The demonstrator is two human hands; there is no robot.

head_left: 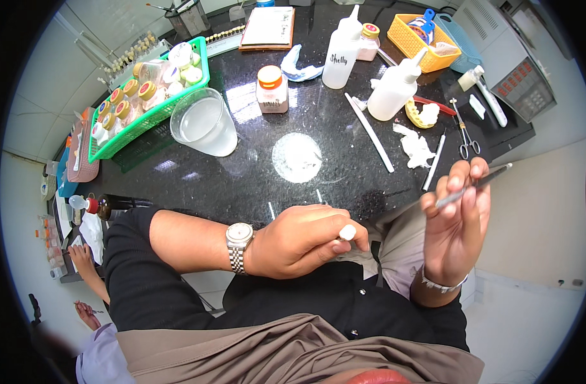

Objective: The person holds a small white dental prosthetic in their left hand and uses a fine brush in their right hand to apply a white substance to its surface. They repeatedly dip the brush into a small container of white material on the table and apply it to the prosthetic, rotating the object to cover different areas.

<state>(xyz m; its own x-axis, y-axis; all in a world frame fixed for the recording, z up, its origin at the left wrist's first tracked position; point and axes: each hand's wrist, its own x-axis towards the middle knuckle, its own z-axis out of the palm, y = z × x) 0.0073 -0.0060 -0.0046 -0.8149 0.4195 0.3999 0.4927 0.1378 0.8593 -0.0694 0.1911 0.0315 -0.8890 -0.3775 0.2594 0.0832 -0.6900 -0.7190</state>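
My left hand, with a wristwatch on its wrist, is closed in front of my body. Between its thumb and forefinger the rounded end of a small white piece pokes out; the rest is hidden by the fingers. At the right, my raised right hand is closed around a slim grey handheld tool. That tool tilts up to the right and ends in a small pale tip, too small to make out. A pair of ring-handled forceps lies on the table beyond the right hand, beside a thin white-handled tool.
A cup of cloudy liquid stands near a green basket of jars. Farther back are an orange-lidded jar, white squeeze bottles and a yellow dental model. Crumpled tissue lies right. Another person's hand shows at left.
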